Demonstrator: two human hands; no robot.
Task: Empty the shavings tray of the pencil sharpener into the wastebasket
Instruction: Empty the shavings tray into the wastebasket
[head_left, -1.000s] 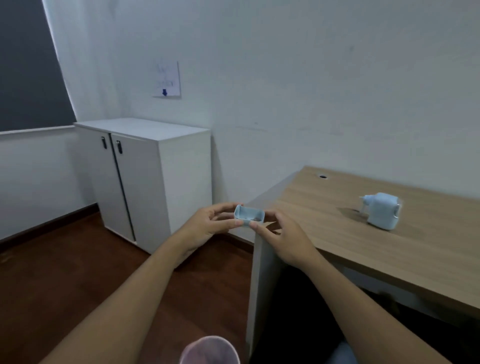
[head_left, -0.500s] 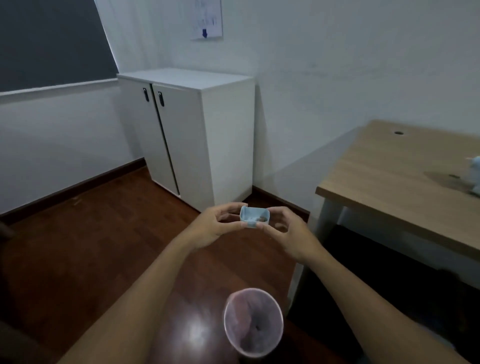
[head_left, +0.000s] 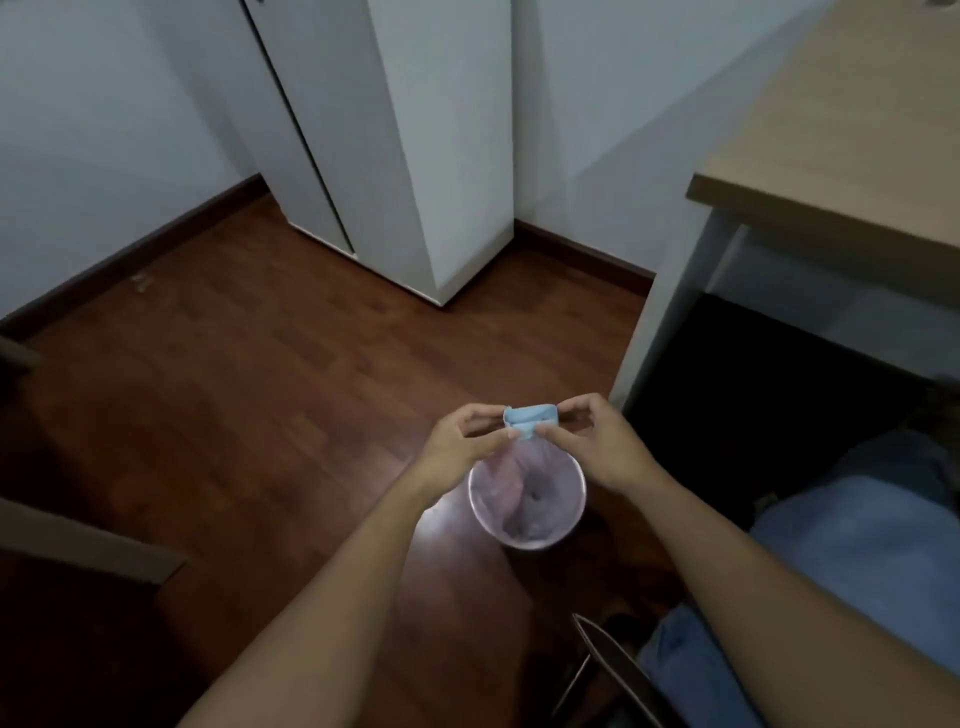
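Observation:
The small light-blue shavings tray (head_left: 531, 420) is pinched between both hands, tilted with its base showing. My left hand (head_left: 460, 447) grips its left end and my right hand (head_left: 597, 441) grips its right end. Directly below the tray on the floor stands the round pinkish wastebasket (head_left: 566, 527), open-topped, with dark bits visible inside. The pencil sharpener itself is out of view.
A white cabinet (head_left: 415, 156) stands against the wall ahead. The wooden desk (head_left: 852, 130) with its white leg (head_left: 670, 312) is on the right. My blue-trousered legs (head_left: 872, 561) and a chair frame (head_left: 608, 660) are at lower right. Dark wooden floor (head_left: 234, 389) surrounds the basket.
The view has dropped toward the floor. Both hands have carried the tray away from the desk and over the wastebasket, and the tray has tipped from upright to tilted.

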